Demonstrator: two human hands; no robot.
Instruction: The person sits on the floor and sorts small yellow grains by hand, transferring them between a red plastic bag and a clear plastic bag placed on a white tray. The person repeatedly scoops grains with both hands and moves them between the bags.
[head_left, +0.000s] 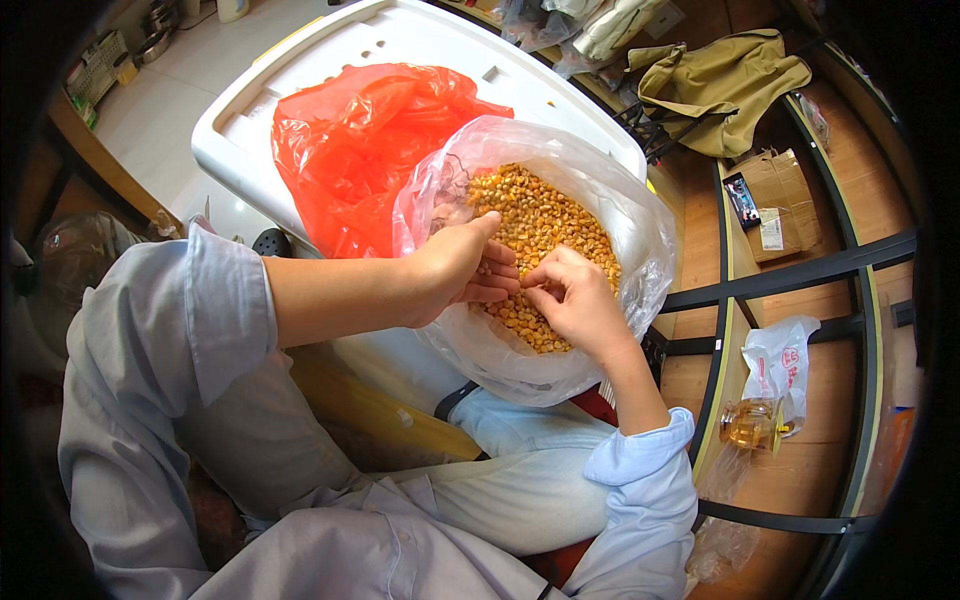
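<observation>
A clear plastic bag (645, 225) lies open before me, filled with dried corn kernels (555, 202). Above the kernels my left hand (472, 270) is cupped, palm turned to the right, with a few kernels resting at its fingers. My right hand (574, 300) is beside its fingertips, thumb and index finger pinched together; whether something is between them cannot be made out. Some reddish, stringy matter (450, 187) shows at the bag's left side. Left of the bag, a crumpled red plastic bag (352, 150) spreads over the white plastic lid (232, 142).
Shelving with black metal bars (787, 274) runs along the right, holding a cardboard box (780, 195), a white printed bag (776, 360) and an amber-coloured container (750, 425). An olive cloth item (727, 90) hangs at the upper right. A black shoe (272, 243) is below the lid's left edge.
</observation>
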